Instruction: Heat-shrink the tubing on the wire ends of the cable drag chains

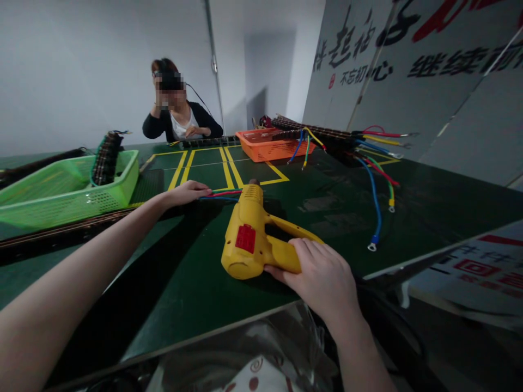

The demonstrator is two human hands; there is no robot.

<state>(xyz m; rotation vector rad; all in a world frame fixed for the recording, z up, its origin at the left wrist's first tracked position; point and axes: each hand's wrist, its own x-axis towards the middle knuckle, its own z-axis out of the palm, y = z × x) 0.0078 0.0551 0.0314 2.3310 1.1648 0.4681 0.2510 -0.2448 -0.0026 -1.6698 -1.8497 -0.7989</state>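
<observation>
My right hand (321, 267) is wrapped round the handle of a yellow heat gun (245, 234). Its dark nozzle faces away from me, over the far side of the table. Further forward on the left, my left hand (188, 192) has its fingers closed on several thin wires (224, 193), red, green and blue. They run right from the fingertips and pass behind the gun's front, which hides their far ends. A dark cable chain (73, 228) lies along the table beneath my left forearm.
A green basket (65, 209) with a coiled cable chain stands at left. Further back, an orange basket (261, 155) supports bundled chains (318, 130) whose coloured lugged wires hang over the table (429, 218). Across the table sits a person (180, 117). Yellow tape lines mark the surface.
</observation>
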